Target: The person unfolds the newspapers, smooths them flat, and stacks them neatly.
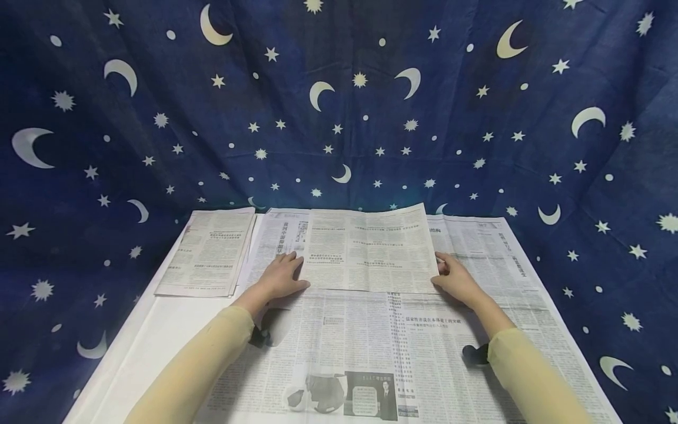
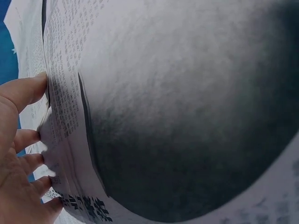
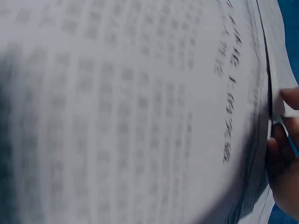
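Note:
A folded newspaper sheet (image 1: 371, 250) lies at the back middle, on top of a wide spread newspaper (image 1: 339, 324). At its right edge, my right hand (image 1: 458, 282) pinches the sheet near the front corner; thumb and fingers (image 3: 280, 140) stand on either side of the paper in the right wrist view. On the opposite side, my left hand (image 1: 278, 280) rests with fingers spread on the newspaper below. Its thumb (image 2: 30, 91) touches the folded sheet's left edge in the left wrist view.
A stack of folded newspapers (image 1: 209, 253) sits at the back left of the white table (image 1: 153, 341). Behind the table hangs a dark blue curtain (image 1: 339, 129) with moons and stars. Dark round wrist gear (image 1: 475, 354) shows below the right wrist.

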Tool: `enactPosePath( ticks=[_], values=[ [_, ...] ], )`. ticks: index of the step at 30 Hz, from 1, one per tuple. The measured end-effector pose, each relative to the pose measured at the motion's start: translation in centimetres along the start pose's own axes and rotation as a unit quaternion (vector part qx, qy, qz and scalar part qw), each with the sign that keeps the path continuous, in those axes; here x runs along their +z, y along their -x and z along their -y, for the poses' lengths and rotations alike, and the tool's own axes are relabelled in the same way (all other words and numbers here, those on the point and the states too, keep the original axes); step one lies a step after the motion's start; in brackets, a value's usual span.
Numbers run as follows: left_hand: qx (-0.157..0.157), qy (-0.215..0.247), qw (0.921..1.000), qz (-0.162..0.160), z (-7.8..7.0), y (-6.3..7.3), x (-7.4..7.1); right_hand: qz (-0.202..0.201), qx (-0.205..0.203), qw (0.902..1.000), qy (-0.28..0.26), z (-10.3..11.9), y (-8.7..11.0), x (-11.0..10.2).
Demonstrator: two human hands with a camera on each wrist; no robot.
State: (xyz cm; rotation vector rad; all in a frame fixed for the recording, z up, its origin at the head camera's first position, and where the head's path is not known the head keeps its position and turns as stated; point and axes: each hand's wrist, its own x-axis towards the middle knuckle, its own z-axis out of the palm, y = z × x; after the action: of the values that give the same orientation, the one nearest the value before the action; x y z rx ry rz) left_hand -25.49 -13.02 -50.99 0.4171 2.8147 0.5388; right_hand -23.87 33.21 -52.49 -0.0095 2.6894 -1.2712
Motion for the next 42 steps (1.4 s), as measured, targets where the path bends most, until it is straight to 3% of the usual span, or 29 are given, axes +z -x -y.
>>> enactPosePath(
  ticks=[4, 9, 17, 24, 33, 39, 42],
  values=[
    [-0.001, 0.001, 1.0, -0.002, -0.1, 0.1, -0.1, 0.023, 0.003, 0.9997, -0.004, 0.3, 0.5, -0.4],
    [0.003, 0.002, 1.0, 0.0, 0.1, 0.1, 0.1, 0.021, 0.001, 0.9998, 0.001, 0.4, 0.7, -0.2],
    [0.006, 0.016, 0.9998, -0.009, 0.3, 0.2, 0.4, -0.015, 0.001, 0.9987, 0.048, 0.3, 0.9, 0.2],
    [0.0, 0.04, 0.9989, -0.023, 0.4, -0.1, 0.7, -0.045, -0.02, 0.9976, 0.048, -0.4, 0.8, 0.3],
    [-0.007, 0.103, 0.9932, -0.052, 0.5, -0.4, 1.0, -0.069, -0.025, 0.9961, 0.049, -0.3, 1.0, 0.6],
    [0.018, 0.09, 0.9939, -0.061, 0.7, -0.3, 1.3, -0.075, -0.035, 0.9956, 0.043, -0.5, 1.1, 0.5],
    [0.034, 0.1, 0.9921, -0.069, 0.7, -0.1, 1.5, -0.054, -0.037, 0.9971, 0.038, -0.6, 1.4, 0.3]
  ],
)
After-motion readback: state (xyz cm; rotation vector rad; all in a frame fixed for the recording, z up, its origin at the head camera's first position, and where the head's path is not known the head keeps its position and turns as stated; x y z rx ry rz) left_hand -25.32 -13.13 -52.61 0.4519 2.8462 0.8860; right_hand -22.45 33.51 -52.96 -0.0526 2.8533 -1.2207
